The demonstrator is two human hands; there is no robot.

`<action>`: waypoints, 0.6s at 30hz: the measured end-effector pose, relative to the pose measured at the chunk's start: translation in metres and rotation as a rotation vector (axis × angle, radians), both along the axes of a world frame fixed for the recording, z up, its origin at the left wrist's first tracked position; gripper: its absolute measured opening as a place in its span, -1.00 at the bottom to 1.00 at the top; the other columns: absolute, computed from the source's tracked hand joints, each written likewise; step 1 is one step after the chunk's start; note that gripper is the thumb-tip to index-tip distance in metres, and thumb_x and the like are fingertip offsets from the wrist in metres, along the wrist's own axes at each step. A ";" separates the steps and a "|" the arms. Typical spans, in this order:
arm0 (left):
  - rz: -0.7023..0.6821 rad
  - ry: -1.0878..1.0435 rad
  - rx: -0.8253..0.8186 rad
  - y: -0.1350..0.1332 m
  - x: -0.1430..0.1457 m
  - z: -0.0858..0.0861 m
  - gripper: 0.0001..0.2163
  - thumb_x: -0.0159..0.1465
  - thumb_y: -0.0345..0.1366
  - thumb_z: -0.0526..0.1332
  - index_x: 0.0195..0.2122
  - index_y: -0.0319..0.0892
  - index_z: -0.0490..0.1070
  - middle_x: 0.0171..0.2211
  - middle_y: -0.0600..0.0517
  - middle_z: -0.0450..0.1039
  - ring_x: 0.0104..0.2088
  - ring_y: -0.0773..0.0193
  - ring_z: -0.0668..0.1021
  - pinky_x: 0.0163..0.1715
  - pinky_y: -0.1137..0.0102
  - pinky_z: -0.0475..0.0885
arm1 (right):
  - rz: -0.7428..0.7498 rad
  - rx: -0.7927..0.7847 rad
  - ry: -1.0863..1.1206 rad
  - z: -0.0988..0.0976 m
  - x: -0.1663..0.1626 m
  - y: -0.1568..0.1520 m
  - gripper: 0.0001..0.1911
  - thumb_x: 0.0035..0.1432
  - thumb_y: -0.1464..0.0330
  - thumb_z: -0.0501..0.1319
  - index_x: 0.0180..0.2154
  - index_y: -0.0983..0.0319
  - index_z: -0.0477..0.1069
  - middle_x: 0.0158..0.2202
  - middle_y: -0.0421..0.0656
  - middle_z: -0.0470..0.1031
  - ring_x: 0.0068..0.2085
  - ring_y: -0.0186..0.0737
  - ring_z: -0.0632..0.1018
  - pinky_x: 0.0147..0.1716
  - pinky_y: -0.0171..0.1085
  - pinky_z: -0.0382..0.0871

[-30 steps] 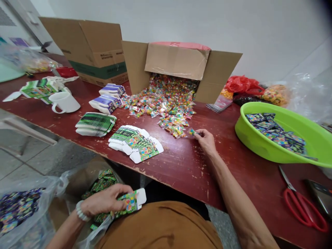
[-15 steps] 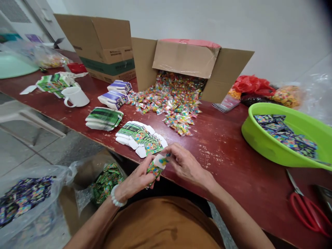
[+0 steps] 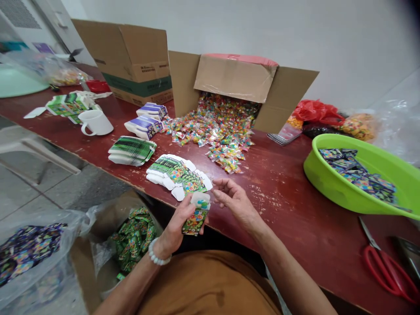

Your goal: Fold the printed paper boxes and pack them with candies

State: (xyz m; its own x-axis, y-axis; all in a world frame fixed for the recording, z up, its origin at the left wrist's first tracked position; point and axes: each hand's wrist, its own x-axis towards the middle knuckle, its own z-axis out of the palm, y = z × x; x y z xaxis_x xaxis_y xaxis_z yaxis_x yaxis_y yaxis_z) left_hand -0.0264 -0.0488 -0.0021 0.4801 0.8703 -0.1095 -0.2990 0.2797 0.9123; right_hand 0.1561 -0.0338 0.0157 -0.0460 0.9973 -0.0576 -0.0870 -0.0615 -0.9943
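My left hand is closed around a small green printed box, held upright over the table's front edge. The box's white top flap stands up, and a clear-wrapped candy with blue and green in it pokes out of the open top. Just right of that opening is my right hand, its fingers loosely bent and apart, with nothing visible in them. A fanned stack of flat green boxes with white flaps lies just beyond my hands. Wrapped candies spill across the table from a tipped carton.
Left on the table are a stack of green cartons, purple boxes, and a white mug. A lime-green basin with dark packets and red scissors are at right. Below left, an open carton holds green packets.
My left hand has turned the green box more upright, its front facing me. My right hand has drawn slightly away from the candy at its opening, and its fingers have loosened.
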 end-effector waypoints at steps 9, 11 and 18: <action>0.057 -0.002 -0.088 0.000 0.004 -0.005 -0.61 0.32 0.03 0.08 -0.10 -0.22 0.38 -0.46 -0.01 0.52 -0.55 0.27 0.52 -0.56 0.43 0.41 | 0.225 -0.095 0.123 -0.002 -0.005 -0.003 -0.59 0.03 0.19 0.40 -0.13 0.21 0.39 -0.26 -0.19 0.48 -0.34 -0.33 0.51 -0.38 -0.33 0.43; 0.062 -0.024 -0.120 0.001 0.005 -0.004 -0.65 0.33 -0.01 0.08 -0.14 -0.23 0.39 -0.47 -0.02 0.53 -0.57 0.28 0.51 -0.58 0.43 0.41 | 0.254 -0.112 0.216 -0.002 -0.003 -0.005 -0.61 0.06 0.18 0.38 -0.14 0.22 0.39 -0.28 -0.19 0.48 -0.40 -0.35 0.51 -0.41 -0.32 0.46; 0.106 -0.063 -0.207 0.000 0.011 0.000 -0.73 0.22 -0.15 0.25 -0.17 -0.25 0.43 -0.51 0.01 0.53 -0.62 0.29 0.50 -0.67 0.47 0.42 | 0.221 -0.054 0.153 -0.009 -0.021 -0.012 -0.72 0.12 0.17 0.33 -0.21 0.19 0.41 -0.30 -0.19 0.47 -0.52 -0.33 0.50 -0.60 -0.30 0.45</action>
